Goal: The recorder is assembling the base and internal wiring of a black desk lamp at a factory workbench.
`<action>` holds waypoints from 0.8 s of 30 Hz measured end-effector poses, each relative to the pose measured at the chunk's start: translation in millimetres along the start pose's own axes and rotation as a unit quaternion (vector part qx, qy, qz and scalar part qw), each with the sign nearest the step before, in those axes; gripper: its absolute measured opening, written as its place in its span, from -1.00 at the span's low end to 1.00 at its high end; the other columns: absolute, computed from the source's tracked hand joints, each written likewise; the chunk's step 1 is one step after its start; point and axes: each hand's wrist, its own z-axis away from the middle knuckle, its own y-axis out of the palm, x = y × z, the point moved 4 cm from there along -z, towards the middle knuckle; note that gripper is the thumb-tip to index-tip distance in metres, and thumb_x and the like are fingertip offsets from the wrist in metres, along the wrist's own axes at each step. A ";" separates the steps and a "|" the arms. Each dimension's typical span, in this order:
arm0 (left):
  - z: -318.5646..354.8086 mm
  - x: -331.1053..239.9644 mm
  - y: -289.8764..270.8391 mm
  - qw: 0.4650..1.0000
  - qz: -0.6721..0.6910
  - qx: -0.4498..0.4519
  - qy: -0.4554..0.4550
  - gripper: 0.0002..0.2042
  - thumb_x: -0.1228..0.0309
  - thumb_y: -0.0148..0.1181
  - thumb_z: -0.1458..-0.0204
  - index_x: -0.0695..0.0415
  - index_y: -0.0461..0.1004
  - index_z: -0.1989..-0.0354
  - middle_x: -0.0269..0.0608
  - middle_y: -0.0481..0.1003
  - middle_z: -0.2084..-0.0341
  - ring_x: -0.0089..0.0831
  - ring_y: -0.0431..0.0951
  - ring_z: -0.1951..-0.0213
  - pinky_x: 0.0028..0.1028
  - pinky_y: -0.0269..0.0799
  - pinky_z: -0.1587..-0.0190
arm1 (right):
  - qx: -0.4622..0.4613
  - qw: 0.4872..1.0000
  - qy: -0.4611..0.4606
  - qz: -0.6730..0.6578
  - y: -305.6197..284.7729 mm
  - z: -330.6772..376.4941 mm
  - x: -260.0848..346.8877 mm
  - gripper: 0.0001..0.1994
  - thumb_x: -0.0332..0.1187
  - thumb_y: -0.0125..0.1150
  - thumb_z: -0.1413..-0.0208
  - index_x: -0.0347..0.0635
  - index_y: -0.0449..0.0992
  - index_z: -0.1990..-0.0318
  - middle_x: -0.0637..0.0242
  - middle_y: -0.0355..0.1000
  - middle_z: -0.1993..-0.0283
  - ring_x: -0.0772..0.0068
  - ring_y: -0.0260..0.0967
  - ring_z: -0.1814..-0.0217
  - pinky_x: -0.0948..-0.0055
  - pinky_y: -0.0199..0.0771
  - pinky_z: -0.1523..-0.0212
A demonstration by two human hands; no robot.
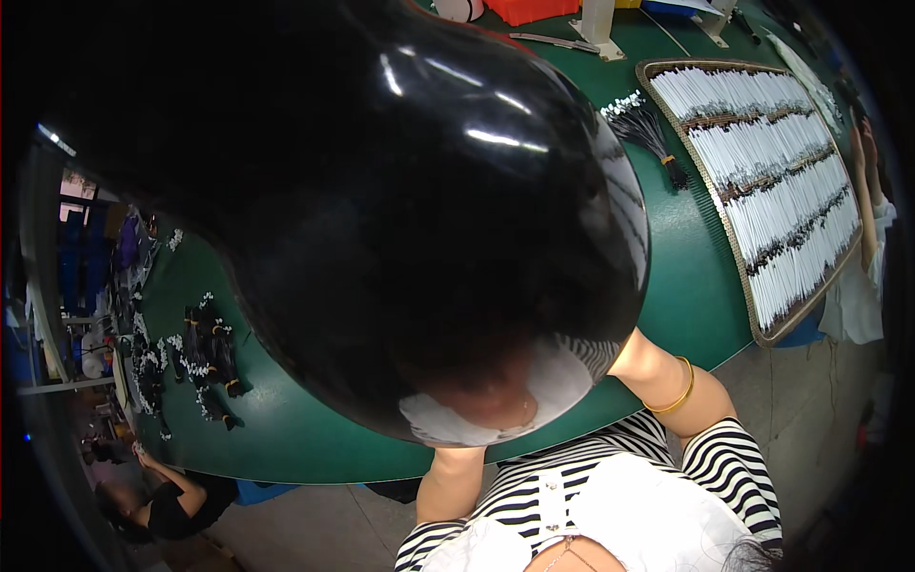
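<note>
At the left edge of the green table (315, 448) lay bundles of black cable with white connectors (205, 353). Another person in a black top (167, 510) sat below that corner. A large glossy black dome (381, 210) filled the middle of the view and covered the table's near edge. The left forearm (448, 481) and the right forearm (658, 367), which wore a gold bangle (679, 389), both ran under it, so neither the left hand nor the right hand was visible. Whether either was clenched, released or grasping anything could not be told.

Whatever lay under the hands sat at the near edge, hidden, so no step could be judged. A tied bundle of black wires (653, 129) lay toward the far right. A flat tray of white wires (762, 181) lay along the right edge, with a co-worker's arm (865, 191) just beside it.
</note>
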 end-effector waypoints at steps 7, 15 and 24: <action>-5.4 -3.8 5.5 0.999 0.035 -0.034 0.018 -0.75 0.74 -0.06 0.26 0.31 0.27 0.31 -0.18 0.37 0.45 -0.48 0.38 0.37 -0.55 0.24 0.23 | -0.001 0.999 0.018 -0.046 -0.8 -1.0 -2.7 -0.83 -0.57 0.06 0.19 -0.37 0.33 0.35 0.27 0.35 0.42 0.59 0.30 0.37 0.65 0.30 0.32; -5.0 -4.6 8.6 0.998 0.017 -0.053 0.015 -0.80 0.72 -0.05 0.24 0.31 0.29 0.36 -0.19 0.37 0.48 -0.49 0.38 0.39 -0.55 0.26 0.25 | -0.011 0.999 0.004 -0.037 -3.4 0.1 -4.4 -0.80 -0.56 0.07 0.20 -0.36 0.31 0.33 0.29 0.35 0.42 0.60 0.29 0.36 0.66 0.29 0.32; -2.0 -0.5 3.4 1.000 -0.012 -0.005 -0.008 -0.85 0.71 -0.04 0.25 0.34 0.30 0.42 -0.17 0.36 0.50 -0.48 0.37 0.41 -0.53 0.28 0.30 | -0.004 0.999 -0.012 -0.031 -1.1 0.4 3.9 -0.80 -0.53 0.07 0.18 -0.32 0.28 0.33 0.32 0.31 0.46 0.64 0.25 0.44 0.69 0.26 0.39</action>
